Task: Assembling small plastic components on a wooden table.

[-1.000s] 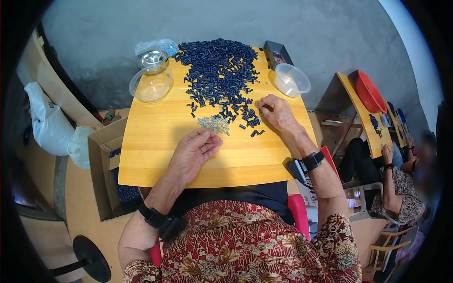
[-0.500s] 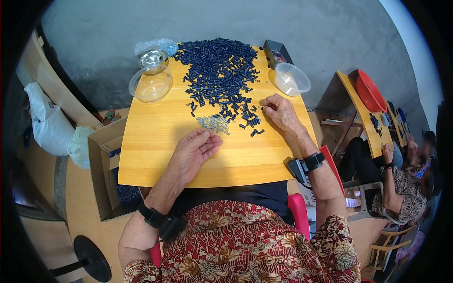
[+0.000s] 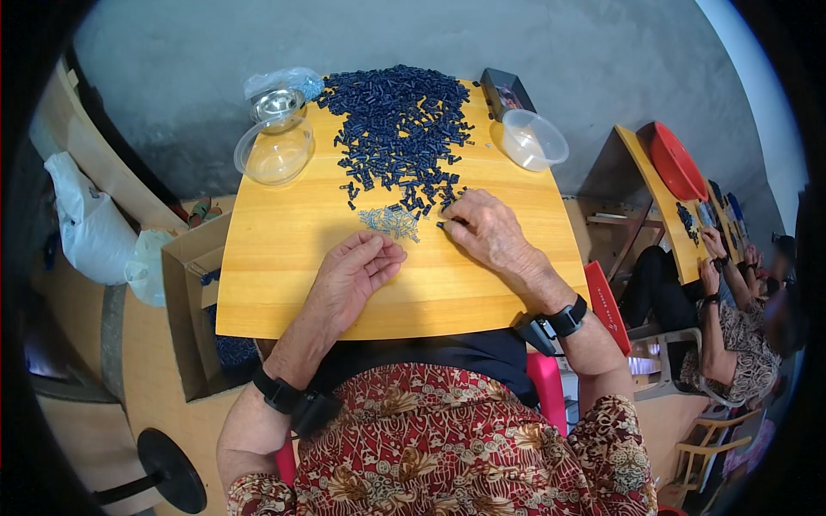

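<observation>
Change: hardly any since the earlier pictures; both hands keep their places on the table, the right one's fingers still working at the near edge of the dark pile.
Far left: a white bag (image 3: 86, 225) and an open cardboard box (image 3: 191, 292) sit on the floor beside the yellow table (image 3: 275, 284).
Table's left corner: a clear bowl (image 3: 274, 153) with a small metal cup (image 3: 277, 105) behind it.
Left hand (image 3: 353, 273): lying loosely on the table, fingers half curled and apart, holding nothing I can see.
Small silvery parts (image 3: 391, 221): a little heap just beyond the left hand's fingertips, between the two hands.
Dark blue parts (image 3: 400, 129): a big scatter of short pieces spreading away from the person, long way running front to back.
Right hand (image 3: 486, 230): fingers pinched together on one dark piece at the pile's near edge; it is the nearer hand to the pile, which lies ahead and slightly left of it.
Right of table: an empty clear tub (image 3: 533, 139) and a dark box (image 3: 508, 91).
Far right: another person seated at a second table (image 3: 658, 185).
</observation>
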Tool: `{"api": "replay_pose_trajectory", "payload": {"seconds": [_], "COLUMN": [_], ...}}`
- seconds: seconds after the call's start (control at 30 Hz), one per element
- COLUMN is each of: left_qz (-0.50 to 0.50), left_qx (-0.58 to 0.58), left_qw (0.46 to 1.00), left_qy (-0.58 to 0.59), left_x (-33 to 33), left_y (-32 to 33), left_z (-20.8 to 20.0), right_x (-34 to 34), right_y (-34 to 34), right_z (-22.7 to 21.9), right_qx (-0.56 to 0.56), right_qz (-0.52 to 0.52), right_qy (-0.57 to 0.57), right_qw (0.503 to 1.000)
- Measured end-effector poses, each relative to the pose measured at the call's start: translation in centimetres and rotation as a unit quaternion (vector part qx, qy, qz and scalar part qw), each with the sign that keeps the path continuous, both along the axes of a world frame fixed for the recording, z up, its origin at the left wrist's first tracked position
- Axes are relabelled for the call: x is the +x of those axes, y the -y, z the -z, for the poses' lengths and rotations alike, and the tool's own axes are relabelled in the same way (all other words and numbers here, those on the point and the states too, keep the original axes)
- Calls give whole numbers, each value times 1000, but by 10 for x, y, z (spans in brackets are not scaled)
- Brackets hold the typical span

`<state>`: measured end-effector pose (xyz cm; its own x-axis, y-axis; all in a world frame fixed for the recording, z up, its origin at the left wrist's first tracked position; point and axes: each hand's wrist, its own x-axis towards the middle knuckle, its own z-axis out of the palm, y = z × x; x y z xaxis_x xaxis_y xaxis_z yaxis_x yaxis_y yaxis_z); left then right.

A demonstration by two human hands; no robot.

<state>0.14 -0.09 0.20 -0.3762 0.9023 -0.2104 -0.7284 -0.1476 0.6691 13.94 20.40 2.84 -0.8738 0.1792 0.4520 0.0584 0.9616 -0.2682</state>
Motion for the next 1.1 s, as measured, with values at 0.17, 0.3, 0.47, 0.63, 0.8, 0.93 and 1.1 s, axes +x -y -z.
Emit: {"api": "replay_pose_trajectory", "payload": {"seconds": [0.17,0.3,0.47,0.63,0.8,0.93,1.1], "left_qz": [0,-1,-7,-17,-43,-64,-52], "left_qx": [4,-10,-79,-56,-54,-47,-21], "left_qw": [1000,1000,993,992,992,993,996], "left_qy": [0,-16,-89,-111,-108,-84,-73], "left_x": [1,1,16,27,27,29,27], "left_y": [0,0,-3,-4,1,3,8], "left_z": [-1,0,-18,-22,-19,-30,-30], "right_x": [-6,-6,-2,-2,-4,-4,-3], "right_y": [4,5,29,60,71,76,85], "right_z": [6,6,-13,-23,-26,-33,-42], "right_qx": [60,51,-14,-24,-58,-78,-118], "right_qz": [6,-3,-31,-73,-94,-78,-75], "right_qy": [11,-4,-58,-110,-123,-121,-107], "right_qw": [998,999,998,991,986,987,984]}}
